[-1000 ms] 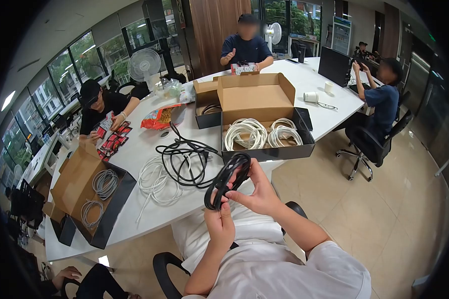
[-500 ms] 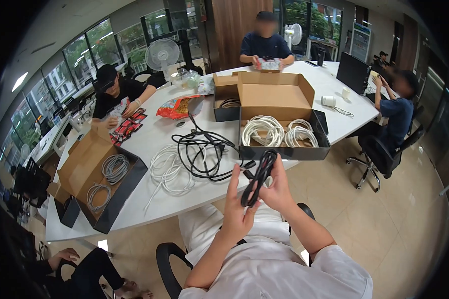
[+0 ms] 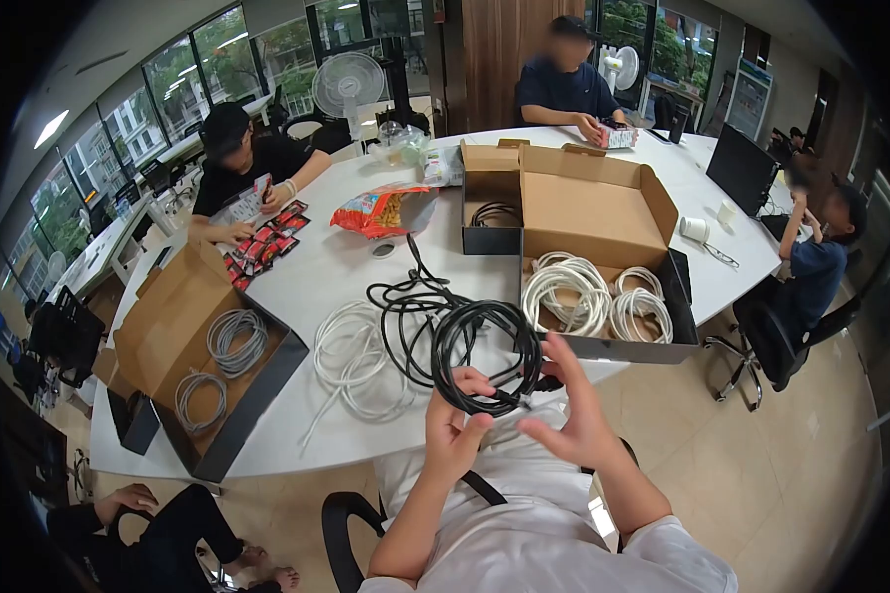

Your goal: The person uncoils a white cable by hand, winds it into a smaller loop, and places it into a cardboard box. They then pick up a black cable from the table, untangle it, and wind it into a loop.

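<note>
My left hand (image 3: 453, 435) is closed on the lower left of a coiled black cable (image 3: 439, 348), its thumb and fingers pinching the loops. The coil is held up as a round ring, over the table's front edge in this view. At its right side is my right hand (image 3: 578, 415), thumb and fingers spread apart beside the cable's end. Behind the coil lies a loose tangle of black cable (image 3: 391, 321) on the table. Loosely looped white cable (image 3: 331, 371) lies to the left of it.
A cardboard box (image 3: 603, 348) with white cable coils stands on the right, and another box (image 3: 252, 400) with grey coils on the left. A smaller box (image 3: 491, 240) holds dark cable. An orange bag (image 3: 366, 212) lies behind. Several people sit around the white table (image 3: 267, 460).
The black cable has turned from an edge-on bundle into an open ring facing me. My right hand's fingers have spread, and both hands have shifted slightly. The view has moved a little left.
</note>
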The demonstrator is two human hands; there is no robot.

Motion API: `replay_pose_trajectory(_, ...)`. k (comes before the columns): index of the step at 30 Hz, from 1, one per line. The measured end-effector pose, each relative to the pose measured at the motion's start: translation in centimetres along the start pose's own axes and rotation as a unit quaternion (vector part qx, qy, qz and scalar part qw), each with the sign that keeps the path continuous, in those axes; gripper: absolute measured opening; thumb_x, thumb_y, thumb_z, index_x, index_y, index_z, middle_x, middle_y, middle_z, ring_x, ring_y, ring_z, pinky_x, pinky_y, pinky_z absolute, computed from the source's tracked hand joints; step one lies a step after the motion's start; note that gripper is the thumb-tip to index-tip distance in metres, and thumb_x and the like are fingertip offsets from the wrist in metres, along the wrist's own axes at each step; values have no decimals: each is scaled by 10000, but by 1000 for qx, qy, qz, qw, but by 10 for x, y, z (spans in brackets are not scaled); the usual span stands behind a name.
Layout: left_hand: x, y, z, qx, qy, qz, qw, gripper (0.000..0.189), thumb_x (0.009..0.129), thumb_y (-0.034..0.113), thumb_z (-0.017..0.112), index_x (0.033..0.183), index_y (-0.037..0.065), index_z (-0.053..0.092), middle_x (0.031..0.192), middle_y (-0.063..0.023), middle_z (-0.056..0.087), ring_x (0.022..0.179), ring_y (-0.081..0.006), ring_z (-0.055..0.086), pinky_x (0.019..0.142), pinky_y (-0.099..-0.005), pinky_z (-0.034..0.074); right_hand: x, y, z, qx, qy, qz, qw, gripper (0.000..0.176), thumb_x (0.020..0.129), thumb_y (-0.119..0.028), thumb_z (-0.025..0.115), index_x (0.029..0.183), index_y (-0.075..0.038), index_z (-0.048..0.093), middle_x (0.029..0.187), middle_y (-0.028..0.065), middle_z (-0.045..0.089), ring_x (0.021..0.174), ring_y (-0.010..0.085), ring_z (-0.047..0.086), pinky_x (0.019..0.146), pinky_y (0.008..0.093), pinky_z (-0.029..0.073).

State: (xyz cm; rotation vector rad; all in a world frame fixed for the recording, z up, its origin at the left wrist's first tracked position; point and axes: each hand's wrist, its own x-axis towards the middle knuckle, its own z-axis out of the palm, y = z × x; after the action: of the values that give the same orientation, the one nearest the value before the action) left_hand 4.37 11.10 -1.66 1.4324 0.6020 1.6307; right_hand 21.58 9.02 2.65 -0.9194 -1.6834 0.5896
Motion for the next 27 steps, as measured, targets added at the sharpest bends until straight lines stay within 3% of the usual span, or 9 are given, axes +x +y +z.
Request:
replay_pose_trajectory(5, 20, -22, -5, -84, 96, -54, 990, 360, 821, 343, 737, 925, 22, 614, 966, -41, 520, 894, -139, 502, 791, -277, 393, 22, 24, 14, -236, -27, -144, 961, 526, 702, -94, 786, 1193, -33, 608, 1191, 170, 558, 919, 285, 598, 823, 384, 480)
replay_pose_trajectory(6, 23, -23, -5, -83, 104, -64, 989, 354, 821, 339, 738, 913, 22, 612, 954, -35, 515, 883, -134, 498, 779, -274, 392, 29, 28, 17, -240, -4, -154, 958, 444, 718, -123, 753, 1144, -65, 640, 1056, 95, 622, 861, 229, 601, 737, 351, 452)
replay_pose_trajectory(9, 32, -27, 4, -118, 145, -72, 980, 319, 815, 296, 753, 891, 28, 597, 960, -17, 478, 825, -93, 457, 703, -230, 369, 42, 37, 17, -317, -21, -194, 928, 405, 721, -119, 742, 1113, -74, 650, 949, 45, 642, 811, 199, 591, 703, 333, 421)
replay_pose_trajectory(14, 50, -29, 4, -173, 178, -95, 964, 336, 780, 287, 786, 894, 36, 594, 982, -36, 482, 828, -84, 482, 704, -218, 396, 69, 46, 19, -296, -16, -208, 932, 464, 618, -109, 762, 1062, -27, 656, 920, 49, 651, 758, 204, 584, 682, 321, 421)
replay_pose_trajectory(19, 66, -32, -1, -264, 224, -151, 926, 308, 774, 244, 793, 887, 34, 598, 997, -29, 495, 805, -71, 498, 712, -212, 427, 93, 40, 28, -280, -53, -204, 936, 440, 682, -152, 754, 1086, -13, 647, 911, 53, 625, 775, 197, 601, 654, 310, 456)
replay_pose_trajectory(23, 71, -39, 1, -330, 196, -167, 908, 566, 760, 231, 800, 1206, 4, 534, 1151, -64, 527, 1017, -137, 571, 875, -257, 483, 114, 51, 23, -279, -66, -192, 938, 425, 678, -102, 752, 1079, -10, 647, 879, 80, 618, 704, 222, 615, 580, 317, 491)
replay_pose_trajectory(24, 72, -44, -1, -333, 148, -162, 917, 867, 723, 226, 826, 1402, -6, 340, 1298, -103, 481, 1200, -205, 500, 1038, -349, 408, 125, 48, 18, -271, -74, -159, 947, 424, 679, -87, 749, 1083, -11, 647, 878, 91, 619, 701, 235, 617, 582, 324, 498)
replay_pose_trajectory(25, 77, -38, -1, -334, 83, -153, 926, 1001, 715, 194, 833, 1464, -13, 201, 1391, -143, 399, 1320, -248, 383, 1122, -404, 283, 136, 46, 12, -261, -81, -125, 954, 423, 680, -72, 745, 1086, -13, 646, 878, 101, 621, 699, 248, 620, 584, 330, 505)
replay_pose_trajectory(27, 84, -18, 3, -282, -31, -152, 947, 933, 750, 114, 780, 1468, -8, 197, 1505, -165, 245, 1399, -293, 261, 1149, -421, 194, 164, 53, -1, -275, -61, -105, 954, 383, 716, -31, 720, 1090, -18, 640, 864, 142, 619, 708, 276, 622, 597, 352, 507)
